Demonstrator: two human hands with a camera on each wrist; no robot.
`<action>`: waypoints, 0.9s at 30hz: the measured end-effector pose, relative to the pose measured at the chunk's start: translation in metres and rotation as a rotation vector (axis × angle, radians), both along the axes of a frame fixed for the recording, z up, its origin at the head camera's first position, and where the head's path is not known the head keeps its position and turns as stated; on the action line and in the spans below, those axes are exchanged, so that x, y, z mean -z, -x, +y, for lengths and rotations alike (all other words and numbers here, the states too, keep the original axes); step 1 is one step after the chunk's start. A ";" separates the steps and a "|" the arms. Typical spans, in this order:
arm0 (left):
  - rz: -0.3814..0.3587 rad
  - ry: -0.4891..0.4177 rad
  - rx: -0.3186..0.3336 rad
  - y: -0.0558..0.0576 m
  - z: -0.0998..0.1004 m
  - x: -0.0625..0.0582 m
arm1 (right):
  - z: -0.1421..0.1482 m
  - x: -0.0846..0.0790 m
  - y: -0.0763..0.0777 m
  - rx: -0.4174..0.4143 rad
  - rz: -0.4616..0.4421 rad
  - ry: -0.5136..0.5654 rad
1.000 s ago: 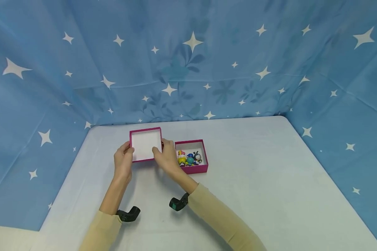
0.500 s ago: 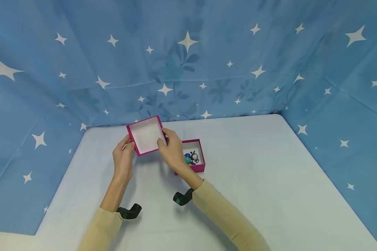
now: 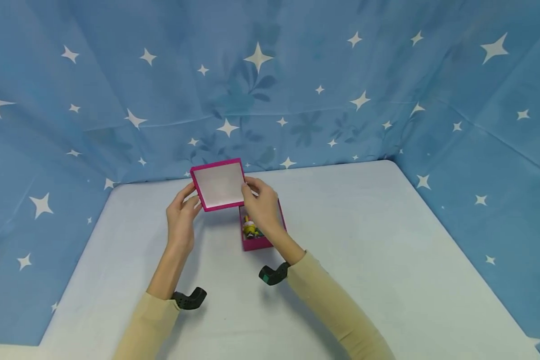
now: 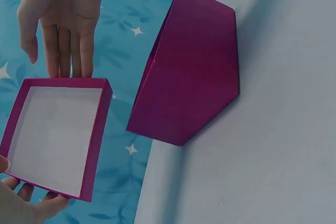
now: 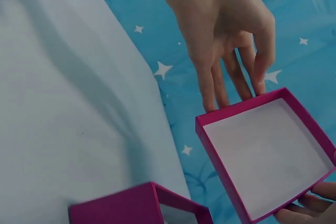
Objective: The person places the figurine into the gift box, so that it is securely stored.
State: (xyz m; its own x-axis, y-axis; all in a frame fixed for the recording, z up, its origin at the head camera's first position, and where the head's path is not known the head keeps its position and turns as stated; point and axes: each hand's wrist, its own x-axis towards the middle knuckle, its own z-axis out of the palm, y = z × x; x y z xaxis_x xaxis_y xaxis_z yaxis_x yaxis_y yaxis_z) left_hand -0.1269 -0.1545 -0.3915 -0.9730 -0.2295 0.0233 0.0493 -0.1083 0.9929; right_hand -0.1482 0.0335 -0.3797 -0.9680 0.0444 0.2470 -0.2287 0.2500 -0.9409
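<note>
A shallow magenta box lid [image 3: 219,185] with a white inside is held tilted above the table, its hollow side toward the head camera. At its right edge my right hand [image 3: 262,205] pinches it, thumb on the rim and fingers behind. My left hand [image 4: 65,19] supports the opposite edge with straight fingers behind it, the thumb standing free of the lid. The matching magenta box [image 3: 257,244] sits on the table just below, partly hidden by the lid and right hand. Inside it a small yellow toy figure [image 3: 249,229] shows; other contents are mostly covered.
A white-covered table [image 3: 364,240] lies under both arms. Blue star-patterned curtains [image 3: 297,75] rise behind it and at both sides. Each wrist carries a small black camera mount, such as the right-hand mount [image 3: 273,274].
The lid has risen and shifted right, tilting on the way, and now overlaps the box's back. My left thumb has come off its rim. The right hand now covers more of the figures.
</note>
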 end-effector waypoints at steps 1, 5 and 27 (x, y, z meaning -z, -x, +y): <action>0.016 -0.003 0.000 0.000 0.002 0.000 | 0.002 -0.001 0.001 0.006 -0.005 -0.003; 0.073 0.002 0.010 0.002 0.010 -0.004 | 0.011 -0.003 0.004 0.052 -0.033 -0.023; 0.290 0.007 0.026 0.015 0.051 -0.005 | 0.051 -0.029 0.011 0.171 -0.245 0.077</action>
State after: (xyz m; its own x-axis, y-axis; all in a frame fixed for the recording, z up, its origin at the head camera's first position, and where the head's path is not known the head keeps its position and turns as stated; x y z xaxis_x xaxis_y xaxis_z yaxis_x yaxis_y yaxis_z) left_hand -0.1418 -0.1034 -0.3868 -0.9309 -0.2034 0.3034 0.3290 -0.1061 0.9383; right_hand -0.1595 0.0848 -0.3506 -0.9752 0.2214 -0.0029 0.0464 0.1914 -0.9804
